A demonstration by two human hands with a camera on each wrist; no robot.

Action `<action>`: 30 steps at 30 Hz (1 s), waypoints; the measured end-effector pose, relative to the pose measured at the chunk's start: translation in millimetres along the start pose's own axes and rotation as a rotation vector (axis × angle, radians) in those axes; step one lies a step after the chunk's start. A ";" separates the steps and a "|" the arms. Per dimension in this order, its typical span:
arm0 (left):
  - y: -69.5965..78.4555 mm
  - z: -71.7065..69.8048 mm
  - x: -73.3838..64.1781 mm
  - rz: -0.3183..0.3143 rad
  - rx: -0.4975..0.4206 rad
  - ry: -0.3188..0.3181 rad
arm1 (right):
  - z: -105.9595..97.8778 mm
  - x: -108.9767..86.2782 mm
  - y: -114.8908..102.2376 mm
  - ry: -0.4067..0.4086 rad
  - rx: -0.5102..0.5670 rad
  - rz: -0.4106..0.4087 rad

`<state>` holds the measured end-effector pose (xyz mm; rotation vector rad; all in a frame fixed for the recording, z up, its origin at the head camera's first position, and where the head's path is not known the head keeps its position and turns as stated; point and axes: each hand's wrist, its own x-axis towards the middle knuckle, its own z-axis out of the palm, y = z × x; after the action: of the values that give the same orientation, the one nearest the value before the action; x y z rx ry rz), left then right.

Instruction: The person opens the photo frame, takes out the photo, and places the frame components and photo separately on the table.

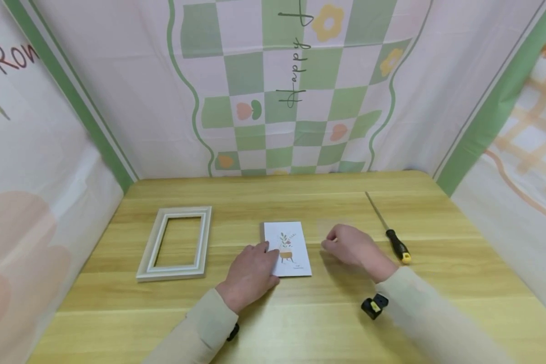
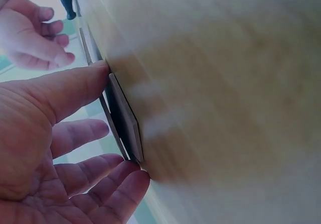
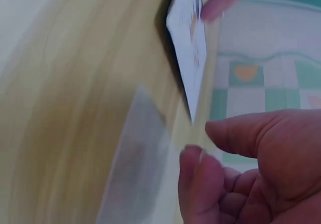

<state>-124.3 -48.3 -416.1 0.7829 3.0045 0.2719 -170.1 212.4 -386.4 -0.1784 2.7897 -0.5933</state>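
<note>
A white card [image 1: 296, 253] printed with a potted plant lies on the table over a brown backing board [image 1: 262, 232], which peeks out along its left side. My left hand [image 1: 250, 275] holds the stack at its lower left, with a finger on the card's face. In the left wrist view, the thumb is at one end of the backing board [image 2: 131, 123] and other fingertips are at the opposite end. My right hand [image 1: 352, 246] is right of the card, loosely curled, thumb and index apart with nothing between them. Beside it lies a clear sheet [image 3: 138, 158], partly hidden in the head view.
At left lies a cream picture frame [image 1: 206, 242] with an open middle. A screwdriver [image 1: 397, 245] with a black and yellow handle lies at the right, its shaft pointing away. A printed curtain [image 1: 164, 126] hangs behind the wooden table [image 1: 300, 323].
</note>
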 end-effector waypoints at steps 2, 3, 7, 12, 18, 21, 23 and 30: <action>-0.4 0.2 0.2 0.006 0.006 0.003 | 7.0 2.5 -9.8 -0.028 0.067 -0.001; -0.5 0.4 0.2 0.008 0.008 0.003 | 10.8 3.6 -13.5 -0.037 0.099 -0.001; -0.7 0.6 0.4 0.016 0.017 0.003 | 21.6 7.8 -25.5 -0.066 0.182 0.006; -0.8 0.6 0.6 0.013 0.016 0.000 | 30.3 12.0 -31.7 -0.064 0.215 0.036; -0.1 0.4 1.3 0.005 0.023 -0.015 | 31.9 13.1 -34.1 -0.048 0.232 0.059; 0.5 0.7 2.1 -0.004 0.022 -0.023 | 31.0 13.0 -35.4 -0.040 0.262 0.063; 0.7 0.8 2.4 -0.005 0.021 -0.025 | 30.5 13.2 -36.0 -0.041 0.298 0.056; -0.1 1.6 1.8 0.000 0.014 -0.019 | 31.2 12.7 -36.1 -0.076 0.454 0.049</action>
<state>-125.8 -47.3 -417.7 0.7814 2.9921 0.2424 -170.6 165.5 -401.9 -0.0360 2.4985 -1.1552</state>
